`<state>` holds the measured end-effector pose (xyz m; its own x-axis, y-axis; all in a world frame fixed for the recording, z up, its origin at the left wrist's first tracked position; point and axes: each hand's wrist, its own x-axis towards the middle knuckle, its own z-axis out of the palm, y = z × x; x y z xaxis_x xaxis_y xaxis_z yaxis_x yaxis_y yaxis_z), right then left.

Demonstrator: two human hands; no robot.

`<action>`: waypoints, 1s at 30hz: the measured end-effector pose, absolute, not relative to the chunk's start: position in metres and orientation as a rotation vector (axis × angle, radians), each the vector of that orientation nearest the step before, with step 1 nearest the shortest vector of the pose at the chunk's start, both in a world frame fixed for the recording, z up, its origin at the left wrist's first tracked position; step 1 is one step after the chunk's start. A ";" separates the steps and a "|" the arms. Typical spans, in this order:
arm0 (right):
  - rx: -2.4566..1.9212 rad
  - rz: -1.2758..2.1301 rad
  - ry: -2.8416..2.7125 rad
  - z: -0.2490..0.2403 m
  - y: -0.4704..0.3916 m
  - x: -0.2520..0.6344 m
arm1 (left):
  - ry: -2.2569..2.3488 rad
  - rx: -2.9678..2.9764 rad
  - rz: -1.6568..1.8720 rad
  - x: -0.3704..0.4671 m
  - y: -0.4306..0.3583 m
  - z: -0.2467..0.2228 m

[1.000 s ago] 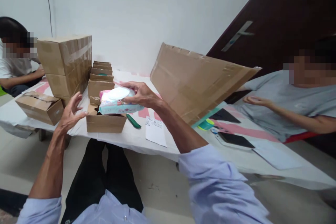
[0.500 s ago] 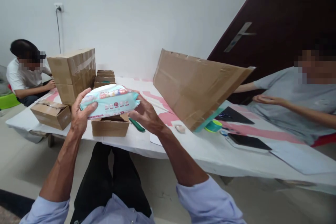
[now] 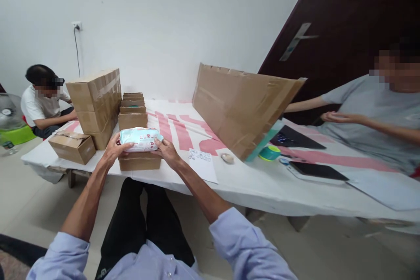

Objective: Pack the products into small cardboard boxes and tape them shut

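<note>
A teal and white soft packet (image 3: 140, 140) is held level between my two hands, just over a small cardboard box (image 3: 139, 162) at the table's front edge. My left hand (image 3: 114, 148) grips the packet's left end, its thumb on the near side. Around the right end are the fingers of my right hand (image 3: 167, 151). The packet hides most of the box's opening, so its inside cannot be seen.
Stacked cartons (image 3: 95, 105) and a closed small box (image 3: 72, 146) stand left. Behind are open boxes (image 3: 133, 120) in a row. A large cardboard piece (image 3: 243, 109), green tape roll (image 3: 269, 152), tablet (image 3: 318, 170) and printed sheet (image 3: 203, 166) lie rightward. People sit at both sides.
Both hands have lowered the packet toward the small box and turned it level. The green item beside the box is no longer visible, and the printed sheet now shows. The view has shifted slightly.
</note>
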<state>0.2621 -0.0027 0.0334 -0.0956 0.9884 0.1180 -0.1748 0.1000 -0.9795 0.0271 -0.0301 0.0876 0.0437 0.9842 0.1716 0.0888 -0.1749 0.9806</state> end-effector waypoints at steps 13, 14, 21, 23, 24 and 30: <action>-0.733 0.921 -1.427 0.106 -0.001 0.265 | 0.976 1.707 1.443 0.026 -0.022 0.161; -0.690 0.845 -1.464 0.119 -0.004 0.267 | 0.952 1.751 1.474 0.027 -0.024 0.172; -0.650 0.585 -1.625 0.147 -0.001 0.296 | 0.766 1.862 1.772 0.013 -0.017 0.208; -0.820 0.622 -1.635 0.121 0.015 0.303 | 0.805 1.848 1.874 0.001 -0.003 0.204; -0.931 0.677 -1.631 0.104 0.023 0.305 | 0.854 1.837 1.912 -0.006 0.005 0.200; -1.102 1.093 -1.567 0.019 0.054 0.300 | 1.168 1.799 1.868 -0.035 0.059 0.164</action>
